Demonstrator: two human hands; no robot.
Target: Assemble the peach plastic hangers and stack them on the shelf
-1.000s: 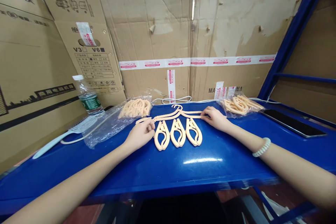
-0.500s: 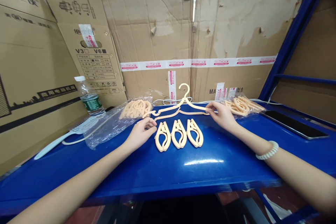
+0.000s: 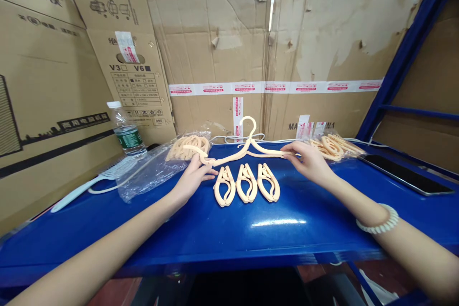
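An unfolded beige folding hanger (image 3: 229, 157) stretches between my hands above the blue tabletop, its hook upward. My left hand (image 3: 195, 175) is closed on the hanger's left arm, which sticks out past the fingers with its tip raised. At the opposite end, my right hand (image 3: 305, 158) pinches the tip of the other arm. Just in front lie three folded hangers in a row: the left one (image 3: 224, 186), the middle one (image 3: 246, 183) and the right one (image 3: 268, 182). The right wrist wears a pale beaded bracelet.
Bagged folded hangers (image 3: 188, 147) lie behind my left hand, and another bag of hangers (image 3: 332, 146) lies behind my right. A hairbrush (image 3: 91, 184), a water bottle (image 3: 126, 129) and a phone (image 3: 407, 174) rest on the blue table (image 3: 201, 239). Cardboard panels (image 3: 215, 48) stand behind.
The hanger's left arm has swung, its tip now pointing up over my left hand. Its hook has turned to curve the other way. My left hand has risen slightly; the view has shifted a little.
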